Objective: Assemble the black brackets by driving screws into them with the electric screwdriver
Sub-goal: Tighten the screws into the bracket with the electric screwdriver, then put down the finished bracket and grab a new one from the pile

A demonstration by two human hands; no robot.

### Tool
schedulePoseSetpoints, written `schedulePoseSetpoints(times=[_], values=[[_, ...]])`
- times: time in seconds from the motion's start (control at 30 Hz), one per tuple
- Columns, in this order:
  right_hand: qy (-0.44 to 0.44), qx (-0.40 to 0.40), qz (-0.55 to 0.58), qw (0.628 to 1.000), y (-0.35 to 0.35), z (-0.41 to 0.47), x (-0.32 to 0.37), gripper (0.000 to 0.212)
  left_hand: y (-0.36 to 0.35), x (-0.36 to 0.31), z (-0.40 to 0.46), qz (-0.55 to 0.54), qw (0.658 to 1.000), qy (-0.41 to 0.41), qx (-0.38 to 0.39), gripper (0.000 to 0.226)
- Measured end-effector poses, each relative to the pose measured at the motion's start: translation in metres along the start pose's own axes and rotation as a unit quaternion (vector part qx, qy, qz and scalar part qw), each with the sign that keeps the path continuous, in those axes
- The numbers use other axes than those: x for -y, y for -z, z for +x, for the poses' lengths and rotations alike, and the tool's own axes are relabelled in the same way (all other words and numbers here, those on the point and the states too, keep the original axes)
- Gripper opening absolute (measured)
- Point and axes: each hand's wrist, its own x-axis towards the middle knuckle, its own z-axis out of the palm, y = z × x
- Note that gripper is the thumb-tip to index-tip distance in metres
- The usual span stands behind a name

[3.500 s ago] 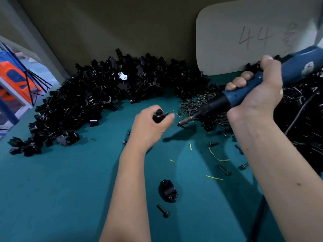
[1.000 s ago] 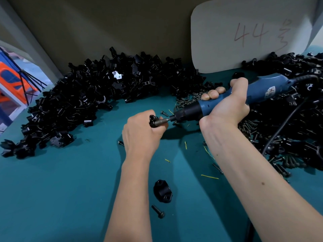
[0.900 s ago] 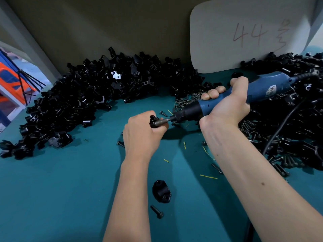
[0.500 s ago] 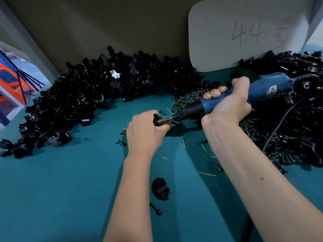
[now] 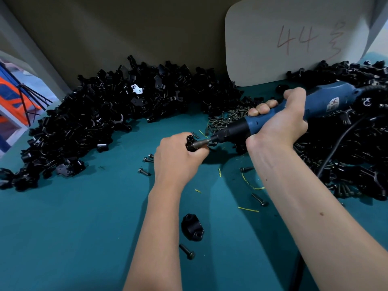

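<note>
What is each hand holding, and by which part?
Left hand grips small black bracket around its body; right hand grips blue electric screwdriver mid-barrel.

On the tabletop (image 5: 63, 227), a bracket heap (image 5: 100, 122) lies left, a screw pile (image 5: 226, 120) behind centre, one bracket (image 5: 192, 227) nearest, a screw (image 5: 186, 251) before it.

two hands (image 5: 178, 158), one screwdriver (image 5: 294, 114), two bracket heaps (image 5: 94, 122), one card (image 5: 294, 38).

Teal table (image 5: 63, 238) with heaps of black brackets (image 5: 100, 122), loose screws (image 5: 226, 120), one lone bracket (image 5: 192, 227).
</note>
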Motion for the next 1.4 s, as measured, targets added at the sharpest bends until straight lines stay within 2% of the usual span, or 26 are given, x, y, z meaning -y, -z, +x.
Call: schedulePoseSetpoints(times=[0.1, 0.17, 0.23, 0.3, 0.33, 0.37, 0.43, 0.5, 0.57, 0.67, 0.7, 0.8, 0.83, 0.9, 1.03, 1.07, 1.13, 1.2, 1.3, 1.33, 1.4], values=[[-0.020, 0.061, 0.004, 0.998, -0.006, 0.001, 0.010, 0.022, 0.001, -0.001, 0.001, -0.070, 0.996, 0.007, 0.052, 0.036], [-0.024, 0.156, -0.009, 0.987, -0.011, -0.002, 0.020, 0.017, 0.007, -0.004, 0.002, -0.142, 0.977, 0.029, 0.158, 0.036], [-0.008, 0.292, -0.051, 0.955, -0.018, -0.007, 0.031, 0.032, 0.014, -0.004, 0.003, -0.250, 0.920, 0.058, 0.296, 0.029], [-0.011, 0.402, -0.069, 0.913, -0.024, -0.012, 0.042, 0.027, 0.023, -0.001, 0.001, -0.329, 0.832, 0.078, 0.439, 0.039], [-0.017, 0.434, -0.065, 0.898, -0.026, -0.013, 0.045, 0.022, 0.025, 0.000, -0.001, -0.342, 0.799, 0.070, 0.490, 0.045], [-0.024, 0.450, -0.062, 0.891, -0.028, -0.014, 0.046, 0.019, 0.027, 0.001, -0.003, -0.350, 0.784, 0.063, 0.509, 0.044], [-0.033, 0.416, -0.055, 0.907, -0.028, -0.016, 0.042, 0.022, 0.029, 0.001, -0.006, -0.374, 0.799, 0.064, 0.466, 0.024], [-0.062, 0.300, -0.025, 0.952, -0.026, -0.015, 0.033, 0.027, 0.029, 0.002, -0.003, -0.418, 0.823, 0.085, 0.376, 0.027], [-0.093, 0.166, 0.024, 0.981, -0.021, -0.011, 0.025, 0.026, 0.030, 0.006, 0.001, -0.455, 0.832, 0.120, 0.294, 0.030], [-0.097, 0.075, 0.027, 0.992, -0.010, -0.001, 0.018, 0.035, 0.033, 0.010, 0.007, -0.455, 0.831, 0.182, 0.264, 0.037], [-0.092, 0.065, 0.009, 0.994, -0.007, 0.001, 0.016, 0.039, 0.034, 0.010, 0.008, -0.474, 0.815, 0.211, 0.257, 0.036], [-0.091, 0.084, -0.078, 0.989, -0.002, 0.009, 0.008, 0.042, 0.036, 0.011, 0.012, -0.585, 0.717, 0.291, 0.243, 0.041], [-0.097, 0.101, -0.124, 0.982, -0.001, 0.010, 0.004, 0.041, 0.036, 0.011, 0.013, -0.610, 0.694, 0.303, 0.236, 0.041], [-0.111, 0.137, -0.225, 0.958, 0.001, 0.011, -0.005, 0.044, 0.035, 0.011, 0.014, -0.631, 0.671, 0.321, 0.221, 0.035], [-0.102, 0.197, -0.405, 0.887, 0.011, 0.006, -0.029, 0.050, 0.033, 0.010, 0.013, -0.618, 0.679, 0.333, 0.215, 0.032], [-0.072, 0.203, -0.457, 0.863, 0.015, 0.005, -0.036, 0.049, 0.033, 0.010, 0.013, -0.611, 0.686, 0.331, 0.216, 0.033], [0.021, 0.208, -0.580, 0.788, 0.022, 0.003, -0.044, 0.048, 0.032, 0.010, 0.012, -0.594, 0.706, 0.319, 0.217, 0.032], [0.116, 0.220, -0.667, 0.703, 0.027, 0.002, -0.047, 0.049, 0.031, 0.008, 0.010, -0.570, 0.740, 0.294, 0.205, 0.031], [0.153, 0.241, -0.740, 0.609, 0.027, 0.003, -0.045, 0.053, 0.026, 0.002, 0.008, -0.508, 0.816, 0.221, 0.167, 0.034], [0.156, 0.247, -0.754, 0.589, 0.026, 0.002, -0.045, 0.052, 0.025, 0.000, 0.008, -0.497, 0.830, 0.199, 0.155, 0.036], [0.203, 0.253, -0.742, 0.587, 0.023, -0.001, -0.042, 0.043, 0.020, -0.006, 0.008, -0.493, 0.843, 0.171, 0.129, 0.038]])
